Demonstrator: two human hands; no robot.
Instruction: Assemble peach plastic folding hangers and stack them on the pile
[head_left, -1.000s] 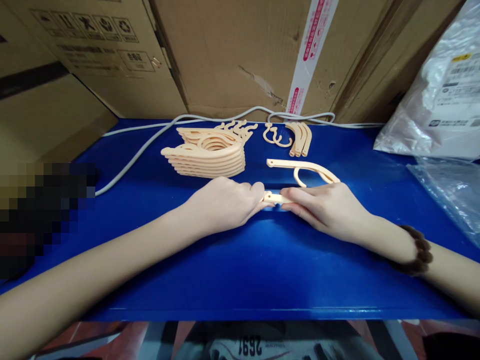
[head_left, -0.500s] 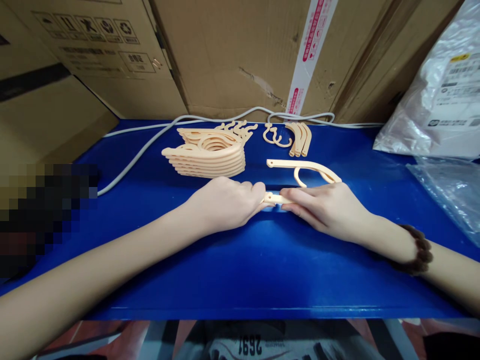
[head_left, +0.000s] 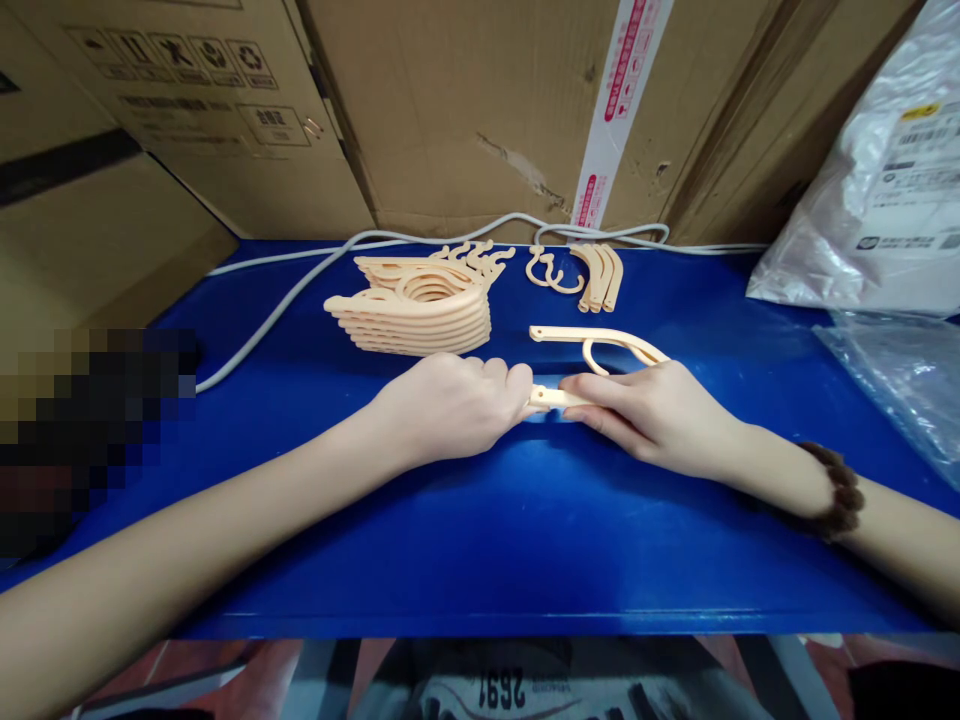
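Note:
Both of my hands are on a cream plastic folding clothes hanger (head_left: 600,336), low over the blue table. My right hand (head_left: 637,410) pinches its near arm between thumb and fingers, while a curved arm of it reaches out past my knuckles to the upper left. The fingers of my left hand (head_left: 457,410) are closed round a small part at the holed end of the near arm; that part is mostly hidden. Behind my left hand lies a neat stack of folded cream hangers (head_left: 420,320), with their hooks towards the back.
Several loose hooks (head_left: 553,275) and curved hanger arms (head_left: 600,280) lie towards the back. A grey cable (head_left: 315,257) runs along cardboard boxes (head_left: 465,110). A white plastic parcel bag (head_left: 862,220) and clear film (head_left: 892,380) are at the right.
The far arm of the hanger has tilted slightly to the left and downward with my right hand. My left hand keeps nearly the same place and grip.

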